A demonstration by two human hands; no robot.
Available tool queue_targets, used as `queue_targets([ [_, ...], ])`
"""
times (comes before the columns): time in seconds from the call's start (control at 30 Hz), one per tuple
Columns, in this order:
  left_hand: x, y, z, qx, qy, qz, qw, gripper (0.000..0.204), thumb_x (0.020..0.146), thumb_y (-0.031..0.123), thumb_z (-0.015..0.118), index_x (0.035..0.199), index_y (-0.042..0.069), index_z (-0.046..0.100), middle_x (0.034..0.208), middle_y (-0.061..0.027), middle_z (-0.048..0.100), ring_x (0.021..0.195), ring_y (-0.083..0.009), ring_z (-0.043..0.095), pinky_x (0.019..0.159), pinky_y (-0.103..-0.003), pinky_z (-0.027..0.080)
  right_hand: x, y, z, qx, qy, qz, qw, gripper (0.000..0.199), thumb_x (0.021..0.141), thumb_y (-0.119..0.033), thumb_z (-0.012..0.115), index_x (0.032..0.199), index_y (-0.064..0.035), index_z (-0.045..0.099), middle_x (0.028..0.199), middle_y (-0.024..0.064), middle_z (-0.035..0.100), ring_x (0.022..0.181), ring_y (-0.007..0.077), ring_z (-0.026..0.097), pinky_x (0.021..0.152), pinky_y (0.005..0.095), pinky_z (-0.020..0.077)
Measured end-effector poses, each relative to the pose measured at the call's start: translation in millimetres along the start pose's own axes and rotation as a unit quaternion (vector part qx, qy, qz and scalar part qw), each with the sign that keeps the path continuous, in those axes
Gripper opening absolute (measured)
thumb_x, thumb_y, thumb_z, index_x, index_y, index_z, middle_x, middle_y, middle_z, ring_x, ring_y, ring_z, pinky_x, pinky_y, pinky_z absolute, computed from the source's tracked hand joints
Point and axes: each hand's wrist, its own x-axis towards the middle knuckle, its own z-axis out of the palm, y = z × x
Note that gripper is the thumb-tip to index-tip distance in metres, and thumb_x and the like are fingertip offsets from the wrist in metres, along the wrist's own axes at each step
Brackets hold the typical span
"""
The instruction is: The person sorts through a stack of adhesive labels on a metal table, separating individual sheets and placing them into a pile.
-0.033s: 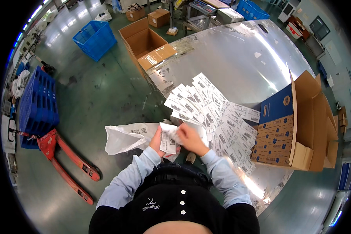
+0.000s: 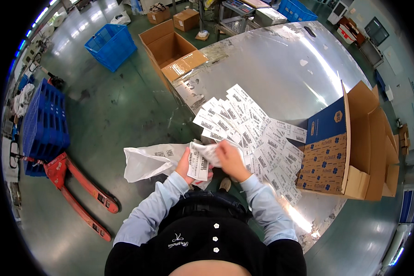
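Observation:
My left hand (image 2: 183, 166) is closed around a small stack of white printed labels (image 2: 198, 166) in front of my waist, at the table's near left edge. The fingers of my right hand (image 2: 232, 162) grip the loose end of a white label (image 2: 207, 151), which bends up and away from the stack. Some of my right fingers are smeared by motion. Many more printed labels (image 2: 244, 122) lie fanned out and overlapping on the metal table (image 2: 280, 60), beyond and right of my hands. A white plastic bag (image 2: 145, 162) lies behind and left of my left hand.
An open carton with blue print (image 2: 324, 158) stands at the table's right. Another open carton (image 2: 163, 50) is by its far left corner. On the floor at left are a blue crate (image 2: 110, 46), stacked blue pallets (image 2: 48, 124) and a red pallet jack (image 2: 57, 170).
My right hand has moved slightly right, drawing the label's loose end further across from the stack. My left hand stays in about the same place.

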Motion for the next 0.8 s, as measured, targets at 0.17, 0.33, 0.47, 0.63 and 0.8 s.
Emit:
queue_targets([
  [0.17,-0.6,21.0,-29.3,-0.160,0.009,-0.108,0.981,0.063,0.096,0.055,0.024,0.139,0.010,0.036,0.129,-0.0179,0.050,0.111,-0.0442,0.053,0.085,-0.063,0.046,4.3,29.5,-87.4,-0.105,0.192,0.015,0.976,0.015,0.093,-0.018,0.051,0.090,-0.0035,0.053,0.069,0.0171,0.058,0.060,0.0325,0.056,0.056,0.0392,0.0429],
  [0.33,-17.1,30.9,-51.5,0.090,-0.015,-0.120,0.989,0.061,0.097,0.053,0.021,0.141,0.012,0.033,0.131,-0.0168,0.049,0.106,-0.0453,0.057,0.081,-0.060,0.051,-9.4,50.1,-141.1,-0.162,0.233,0.075,0.956,0.015,0.092,-0.017,0.053,0.089,-0.0026,0.055,0.072,0.0168,0.060,0.063,0.0290,0.058,0.059,0.0364,0.0444],
  [0.47,-22.2,36.9,-64.1,0.162,0.014,-0.132,0.978,0.059,0.097,0.052,0.024,0.140,0.012,0.034,0.126,-0.0152,0.053,0.096,-0.0416,0.063,0.071,-0.053,0.056,-20.4,81.6,-164.6,-0.223,0.280,0.086,0.930,0.016,0.092,-0.019,0.052,0.089,-0.0029,0.055,0.074,0.0188,0.062,0.066,0.0361,0.060,0.060,0.0406,0.0454],
  [0.63,-40.0,48.6,-66.6,0.234,0.018,-0.164,0.958,0.059,0.098,0.048,0.024,0.139,0.007,0.032,0.125,-0.0185,0.052,0.094,-0.0405,0.063,0.073,-0.051,0.056,-31.2,100.4,-189.4,-0.254,0.274,0.140,0.917,0.017,0.092,-0.019,0.052,0.088,-0.0038,0.056,0.077,0.0197,0.063,0.070,0.0389,0.060,0.061,0.0444,0.0457],
  [0.8,-43.9,56.0,-68.9,0.218,0.028,-0.192,0.957,0.060,0.098,0.047,0.027,0.141,0.006,0.030,0.127,-0.0220,0.050,0.099,-0.0426,0.060,0.077,-0.053,0.054,-35.9,107.9,-196.5,-0.280,0.264,0.178,0.906,0.017,0.092,-0.020,0.053,0.086,-0.0045,0.057,0.076,0.0179,0.064,0.069,0.0372,0.061,0.059,0.0434,0.0458],
])
